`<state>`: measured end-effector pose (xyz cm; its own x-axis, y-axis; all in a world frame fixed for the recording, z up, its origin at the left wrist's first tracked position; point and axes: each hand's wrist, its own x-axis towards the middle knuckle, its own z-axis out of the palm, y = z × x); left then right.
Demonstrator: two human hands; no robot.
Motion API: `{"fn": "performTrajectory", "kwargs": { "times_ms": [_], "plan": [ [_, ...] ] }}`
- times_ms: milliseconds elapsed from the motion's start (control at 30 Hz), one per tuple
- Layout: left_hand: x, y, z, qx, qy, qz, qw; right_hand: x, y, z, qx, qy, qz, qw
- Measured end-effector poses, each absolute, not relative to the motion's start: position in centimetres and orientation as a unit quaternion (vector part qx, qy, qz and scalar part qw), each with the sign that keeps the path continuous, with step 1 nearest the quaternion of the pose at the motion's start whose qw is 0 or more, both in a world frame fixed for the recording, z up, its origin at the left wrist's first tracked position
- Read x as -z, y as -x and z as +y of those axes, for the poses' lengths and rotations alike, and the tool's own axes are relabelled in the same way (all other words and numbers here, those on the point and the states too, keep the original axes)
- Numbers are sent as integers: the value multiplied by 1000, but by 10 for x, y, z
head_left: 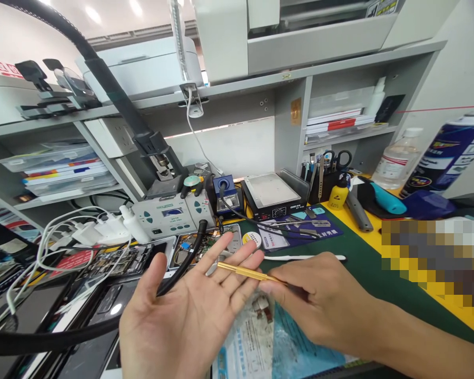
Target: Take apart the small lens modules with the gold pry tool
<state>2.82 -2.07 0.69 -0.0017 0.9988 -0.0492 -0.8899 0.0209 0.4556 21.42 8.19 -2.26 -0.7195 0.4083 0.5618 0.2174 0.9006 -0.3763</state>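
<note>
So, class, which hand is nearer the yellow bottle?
Right. The right hand is on the near side of the yellow bottle; the left hand is farther off, leftward.

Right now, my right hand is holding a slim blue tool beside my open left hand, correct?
Not quite: the slim tool is gold-coloured, not blue, as the head view shows. Your right hand does hold it beside your open left hand.
</note>
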Motion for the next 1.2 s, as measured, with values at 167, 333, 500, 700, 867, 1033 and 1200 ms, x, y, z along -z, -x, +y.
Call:
{"fn": "performTrajectory", "kwargs": {
  "times_ms": [167, 333, 500, 700, 867, 1033, 1200],
  "plan": [
    [-7, -30, -21, -695, -141, 197, 677, 21, -214, 84, -147, 175, -916, 330],
    [-7, -32, -22, -689, -139, 195, 683, 17, -215, 94, -154, 207, -899, 355],
    [-8, -30, -23, -688, -167, 181, 683, 15, -217, 101, -159, 237, -880, 380],
    [-10, -31, -24, -695, -147, 192, 677, 16, -215, 87, -137, 157, -910, 357],
    [-9, -33, -25, -688, -151, 185, 685, 24, -212, 78, -141, 109, -935, 306],
    [-7, -33, -22, -686, -131, 192, 689, 24, -211, 83, -124, 147, -919, 343],
    [-7, -33, -21, -681, -150, 177, 694, 19, -214, 92, -155, 208, -893, 367]
  ]
}}
